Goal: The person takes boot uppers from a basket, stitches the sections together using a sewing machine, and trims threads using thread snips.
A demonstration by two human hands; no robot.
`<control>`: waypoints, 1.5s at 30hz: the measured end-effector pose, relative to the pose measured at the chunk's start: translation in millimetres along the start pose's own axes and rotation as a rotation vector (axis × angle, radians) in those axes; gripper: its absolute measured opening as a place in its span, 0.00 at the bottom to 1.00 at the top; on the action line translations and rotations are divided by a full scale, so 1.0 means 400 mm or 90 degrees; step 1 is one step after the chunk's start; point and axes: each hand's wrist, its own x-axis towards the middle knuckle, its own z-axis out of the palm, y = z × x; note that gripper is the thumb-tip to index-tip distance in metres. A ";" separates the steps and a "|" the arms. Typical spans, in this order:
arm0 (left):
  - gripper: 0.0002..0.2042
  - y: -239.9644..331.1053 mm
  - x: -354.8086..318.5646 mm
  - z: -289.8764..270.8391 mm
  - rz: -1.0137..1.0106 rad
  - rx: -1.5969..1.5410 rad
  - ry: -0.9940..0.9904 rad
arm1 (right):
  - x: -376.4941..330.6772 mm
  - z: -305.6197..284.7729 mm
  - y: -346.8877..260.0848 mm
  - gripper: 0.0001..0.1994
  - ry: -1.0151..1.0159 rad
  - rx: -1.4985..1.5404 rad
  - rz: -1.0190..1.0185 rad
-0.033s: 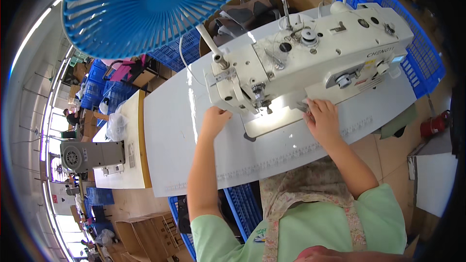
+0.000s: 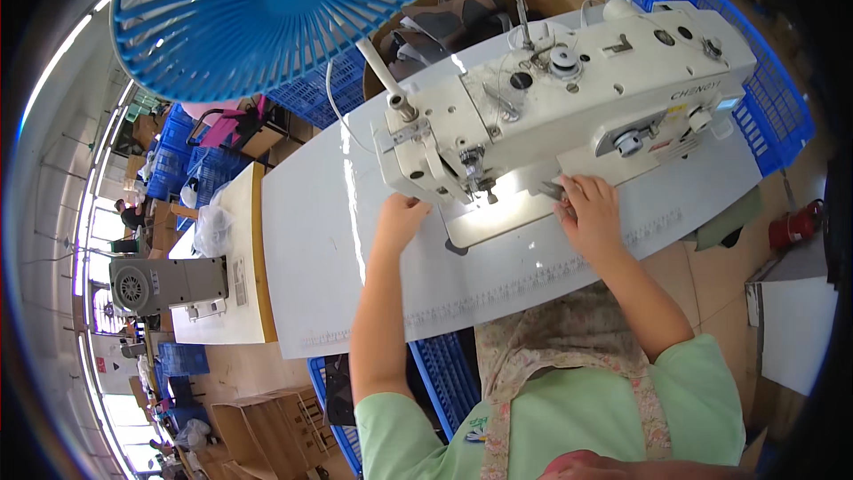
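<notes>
Fingers of the right hand (image 2: 593,220) grasp a small grey tool (image 2: 550,189) beside the sewing machine (image 2: 613,89).
Its long axis lies roughly sideways, tip leftward; the left hand (image 2: 402,220) is pinched, on what I cannot tell.

A white metal sewing machine (image 2: 622,80) is standing on a long, white, round-ended table (image 2: 346,293). Dark fabric pieces (image 2: 444,22) are lying in a rounded, brown cardboard container (image 2: 544,2) behind the machine. A blue latticed plastic crate (image 2: 777,116) is standing beyond the machine's right end. Left of the long table, a straight-sided, yellow-edged white table (image 2: 253,302) is standing.
</notes>
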 end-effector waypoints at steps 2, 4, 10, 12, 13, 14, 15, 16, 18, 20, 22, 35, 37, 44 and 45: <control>0.12 0.000 -0.032 0.078 0.005 -0.081 0.031 | -0.004 0.000 -0.006 0.18 0.047 0.017 -0.018; 0.11 0.010 -0.056 0.140 0.014 -0.163 0.058 | -0.020 0.003 0.005 0.18 0.025 0.072 -0.035; 0.09 0.019 -0.052 0.208 0.171 -0.053 0.211 | -0.019 0.000 -0.001 0.15 0.016 0.091 -0.056; 0.09 0.025 -0.048 0.214 0.173 -0.037 0.203 | -0.023 0.004 0.004 0.14 0.016 0.095 -0.052; 0.09 0.031 -0.046 0.215 0.173 -0.021 0.199 | -0.024 0.006 0.008 0.13 0.015 0.101 -0.050; 0.09 0.037 -0.046 0.216 0.176 -0.021 0.197 | -0.024 0.007 0.010 0.13 0.017 0.100 -0.049; 0.10 0.043 -0.045 0.217 0.176 0.002 0.212 | -0.024 0.007 0.012 0.12 0.013 0.103 -0.052; 0.10 0.046 -0.045 0.218 0.175 0.026 0.226 | -0.024 0.007 0.014 0.12 0.008 0.106 -0.054; 0.10 0.049 -0.042 0.214 0.141 0.037 0.211 | -0.022 0.008 0.014 0.12 0.012 0.109 -0.057; 0.11 0.058 -0.042 0.214 0.110 0.047 0.195 | -0.021 0.009 0.017 0.11 0.017 0.109 -0.060; 0.06 0.063 -0.048 0.213 0.135 0.019 0.217 | -0.022 0.013 0.021 0.10 0.016 0.120 -0.059; 0.07 0.032 -0.053 0.188 0.134 -0.067 0.107 | -0.004 -0.019 -0.311 0.40 -0.184 0.443 -0.093; 0.07 0.032 -0.061 0.188 0.125 -0.072 0.112 | 0.017 0.034 -0.371 0.43 -0.087 0.386 -0.103; 0.08 0.060 -0.083 0.221 0.213 -0.250 0.176 | 0.098 0.083 -0.445 0.46 0.137 0.342 -0.067; 0.08 0.059 -0.079 0.220 0.206 -0.291 0.166 | 0.103 0.085 -0.448 0.45 0.126 0.382 -0.040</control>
